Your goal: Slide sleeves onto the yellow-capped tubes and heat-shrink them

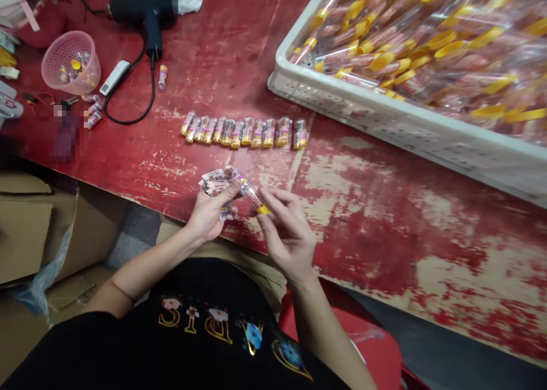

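My left hand [208, 210] is closed round a bunch of small printed plastic sleeves [213, 180], with its thumb on top. Between my two hands is a small clear tube [253, 197] with a yellow cap, tilted down to the right. Its far end meets a printed sleeve at my left thumb; how far it is inside cannot be made out. My right hand [289, 227] pinches the tube near the capped end with thumb and fingers. Beyond my hands, several sleeved tubes [237, 133] lie side by side in a row, yellow ends mostly towards me.
A white plastic crate [325, 90] piled with yellow-capped tubes [397, 53] fills the back right. At the back left lie a black heat gun [147, 5] with its cord, a pink basket [51, 65] and a lone sleeved tube [163, 77]. Cardboard boxes [25, 230] stand left below the red table [367, 219].
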`<state>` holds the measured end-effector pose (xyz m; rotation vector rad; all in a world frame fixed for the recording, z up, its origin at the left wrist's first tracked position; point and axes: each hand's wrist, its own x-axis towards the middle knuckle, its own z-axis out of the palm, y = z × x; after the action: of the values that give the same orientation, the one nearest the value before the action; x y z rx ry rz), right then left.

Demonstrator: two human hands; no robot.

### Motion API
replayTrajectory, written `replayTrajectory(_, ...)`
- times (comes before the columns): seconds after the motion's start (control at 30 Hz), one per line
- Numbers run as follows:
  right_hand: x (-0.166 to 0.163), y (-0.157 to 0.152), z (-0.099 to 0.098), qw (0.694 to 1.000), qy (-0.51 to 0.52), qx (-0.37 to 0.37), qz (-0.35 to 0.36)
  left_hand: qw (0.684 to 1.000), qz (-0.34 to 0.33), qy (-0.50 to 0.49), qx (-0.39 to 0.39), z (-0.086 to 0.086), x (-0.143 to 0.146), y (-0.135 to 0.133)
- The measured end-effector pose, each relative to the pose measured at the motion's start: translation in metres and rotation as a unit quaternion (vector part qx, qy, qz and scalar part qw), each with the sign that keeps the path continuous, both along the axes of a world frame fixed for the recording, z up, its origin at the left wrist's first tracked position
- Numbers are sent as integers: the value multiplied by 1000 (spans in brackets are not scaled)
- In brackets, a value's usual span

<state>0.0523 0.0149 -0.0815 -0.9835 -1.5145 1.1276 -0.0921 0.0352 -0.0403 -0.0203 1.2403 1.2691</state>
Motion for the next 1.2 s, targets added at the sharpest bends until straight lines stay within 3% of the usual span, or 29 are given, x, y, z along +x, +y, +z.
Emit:
replayTrajectory(0.17,0,5,1,1000,13,13,-11,995,-97,18,11,-1,-1,-2)
replayTrajectory(0.3,-3,4,3,999,34,1,-26,993,-102,55,30,-3,-1,-5)
replayTrajectory(0.43,-7,1,3,990,31,20,-137,989,-121,78,42,-6,5,-11)
replayTrajectory(0.63,-9,1,1,978,-7,12,-207,988,-135,67,39,-8,11,-11)
replayTrajectory(0.87,-8,4,-7,981,9,-29,-194,991,-111,65,22,-16,12,-3)
replayTrajectory(1.07,-8,4,-7,983,0,6,-184,988,-94,98,76,-19,12,-3)
replayTrajectory(1.2,-9,3,-5,981,-29,14,-189,988,-97,99,71,-18,11,-4)
